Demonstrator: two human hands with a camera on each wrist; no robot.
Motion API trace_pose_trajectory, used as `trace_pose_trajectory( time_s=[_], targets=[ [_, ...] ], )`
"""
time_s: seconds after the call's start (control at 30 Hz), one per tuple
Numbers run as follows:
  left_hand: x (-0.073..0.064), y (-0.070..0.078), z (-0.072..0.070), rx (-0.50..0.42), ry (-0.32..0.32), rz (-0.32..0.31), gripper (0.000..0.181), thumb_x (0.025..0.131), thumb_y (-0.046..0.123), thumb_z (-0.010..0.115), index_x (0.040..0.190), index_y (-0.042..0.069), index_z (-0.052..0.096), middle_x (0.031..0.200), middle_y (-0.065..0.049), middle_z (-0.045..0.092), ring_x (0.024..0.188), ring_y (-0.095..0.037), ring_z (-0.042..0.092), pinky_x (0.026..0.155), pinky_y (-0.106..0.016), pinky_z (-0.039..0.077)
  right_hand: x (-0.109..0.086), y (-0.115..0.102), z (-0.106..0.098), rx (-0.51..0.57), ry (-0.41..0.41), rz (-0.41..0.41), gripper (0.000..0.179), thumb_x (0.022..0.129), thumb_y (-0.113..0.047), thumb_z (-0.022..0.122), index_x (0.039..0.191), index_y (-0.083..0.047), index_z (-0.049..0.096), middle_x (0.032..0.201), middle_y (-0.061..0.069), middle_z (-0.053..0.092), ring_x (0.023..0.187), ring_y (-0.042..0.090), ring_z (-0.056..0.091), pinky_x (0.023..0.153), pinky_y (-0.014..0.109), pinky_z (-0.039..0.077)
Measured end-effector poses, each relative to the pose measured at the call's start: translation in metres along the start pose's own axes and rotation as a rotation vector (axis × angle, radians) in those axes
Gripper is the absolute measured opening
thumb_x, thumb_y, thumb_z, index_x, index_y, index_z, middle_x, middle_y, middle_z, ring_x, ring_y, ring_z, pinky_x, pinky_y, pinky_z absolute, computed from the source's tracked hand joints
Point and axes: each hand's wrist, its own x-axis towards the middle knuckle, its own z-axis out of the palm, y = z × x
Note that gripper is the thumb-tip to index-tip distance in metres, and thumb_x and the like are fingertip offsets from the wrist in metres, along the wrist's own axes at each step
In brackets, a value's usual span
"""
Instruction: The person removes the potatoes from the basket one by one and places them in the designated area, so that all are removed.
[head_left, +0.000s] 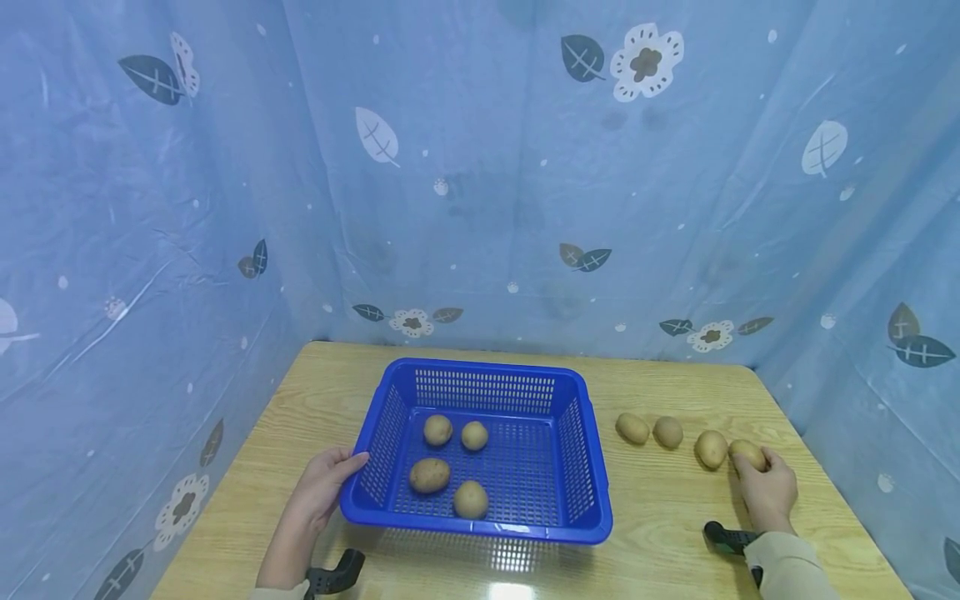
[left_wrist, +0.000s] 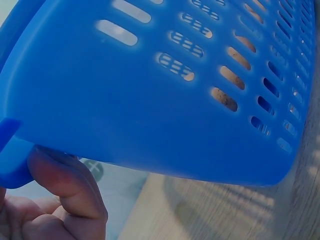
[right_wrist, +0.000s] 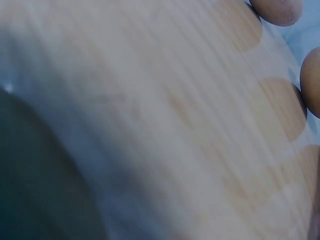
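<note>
A blue plastic basket point(head_left: 480, 530) with slotted walls holds several potatoes, among them a larger oval potato point(head_left: 430, 476). My left hand point(head_left: 318, 487) grips the basket's left rim, thumb over the top; the left wrist view shows its curled fingers point(left_wrist: 70, 185) under the rim. Far to the right, my right hand point(head_left: 768, 492) holds the rightmost potato point(head_left: 747, 453) at the table, with fingers and thumb about it. Left of it, a row of loose potatoes includes a near one point(head_left: 711, 449). The right wrist view shows potatoes point(right_wrist: 312, 82) at its edge, but not the hand's grip.
The wooden table point(head_left: 660, 533) carries the basket and the potatoes. Blue patterned curtains point(head_left: 480, 208) stand behind it and along both sides. Each wrist wears a black mount, such as the right mount point(head_left: 727, 537).
</note>
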Motion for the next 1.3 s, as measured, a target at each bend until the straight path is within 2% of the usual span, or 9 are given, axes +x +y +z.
trace_pose_trajectory(
  time_s=[0.4, 0.77, 0.97, 1.1, 1.3],
  targets=[
    [0.001, -0.002, -0.001, -0.007, -0.009, 0.002, 0.038, 0.097, 0.019, 0.052, 0.118, -0.013, 0.050, 0.099, -0.019, 0.069, 0.089, -0.027, 0.069, 0.075, -0.033, 0.059, 0.006, 0.005, 0.001, -0.028, 0.013, 0.002, 0.069, 0.095, -0.032, 0.047, 0.145, 0.008, 0.023, 0.137, 0.038, 0.034, 0.119, 0.049, 0.040, 0.090, 0.057, 0.041],
    [0.000, 0.001, 0.000, 0.002, -0.002, 0.011, 0.036, 0.097, 0.019, 0.052, 0.114, -0.013, 0.052, 0.097, -0.018, 0.069, 0.087, -0.028, 0.069, 0.074, -0.032, 0.059, 0.003, 0.001, 0.000, 0.057, 0.000, 0.056, 0.074, 0.095, -0.036, 0.046, 0.147, 0.007, 0.016, 0.146, 0.035, 0.025, 0.133, 0.048, 0.028, 0.106, 0.056, 0.032],
    [0.000, 0.002, 0.000, 0.002, -0.012, 0.006, 0.037, 0.097, 0.018, 0.052, 0.115, -0.014, 0.052, 0.097, -0.019, 0.069, 0.087, -0.028, 0.069, 0.074, -0.033, 0.059, 0.003, -0.002, -0.002, 0.088, 0.009, 0.066, 0.077, 0.094, -0.035, 0.049, 0.147, 0.007, 0.014, 0.149, 0.032, 0.021, 0.135, 0.046, 0.025, 0.111, 0.054, 0.028],
    [0.000, 0.003, 0.001, 0.008, -0.012, 0.001, 0.037, 0.097, 0.019, 0.052, 0.116, -0.013, 0.052, 0.098, -0.019, 0.069, 0.087, -0.028, 0.069, 0.075, -0.033, 0.059, 0.003, -0.005, -0.004, 0.081, 0.012, 0.057, 0.078, 0.093, -0.038, 0.050, 0.148, 0.005, 0.015, 0.148, 0.029, 0.021, 0.134, 0.042, 0.025, 0.113, 0.051, 0.027],
    [0.000, 0.002, 0.000, 0.013, -0.001, -0.004, 0.038, 0.097, 0.020, 0.052, 0.116, -0.013, 0.052, 0.098, -0.019, 0.069, 0.087, -0.027, 0.069, 0.074, -0.032, 0.059, 0.003, -0.014, -0.008, 0.059, -0.003, 0.028, 0.081, 0.093, -0.040, 0.051, 0.150, 0.002, 0.010, 0.148, 0.030, 0.016, 0.134, 0.044, 0.022, 0.109, 0.056, 0.028]
  ],
)
